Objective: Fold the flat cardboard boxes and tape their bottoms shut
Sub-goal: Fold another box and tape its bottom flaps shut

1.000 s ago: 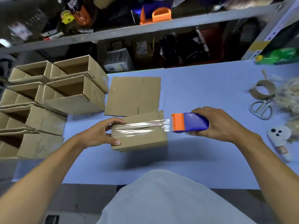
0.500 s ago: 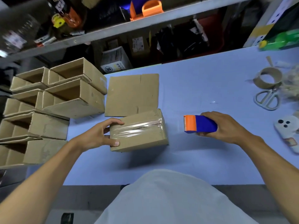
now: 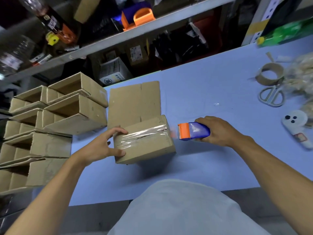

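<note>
The blue-topped bench point(image 3: 211, 85) carried everything. Along its left edge stood the stack of folded cardboard boxes point(image 3: 55, 119), open sides facing the person, piled in rows against one another. Just right of that stack, toward the back edge, a flat cardboard box point(image 3: 133, 100) lay unfolded on the bench top.

In front of it, touching its near edge, sat the folded cardboard box point(image 3: 145, 141) — bottom up, with a strip of clear tape point(image 3: 147, 132) running across the seam of its flaps from left to right. The left hand point(image 3: 103, 146) gripped the box's left end, fingers curled over the top and thumb pressed to the near face. The right hand point(image 3: 215, 130) was wrapped round a blue and orange tape dispenser point(image 3: 193, 131), held just beside the box's right end, apart from it, orange mouth pointing at the box.

Toward the right edge lay a near-spent tape roll point(image 3: 269, 75) of brown core, pale-handled scissors point(image 3: 271, 97) touching it on the near side, and — nearer the person — a white handheld tool point(image 3: 298, 128) with three dark dots.
</note>
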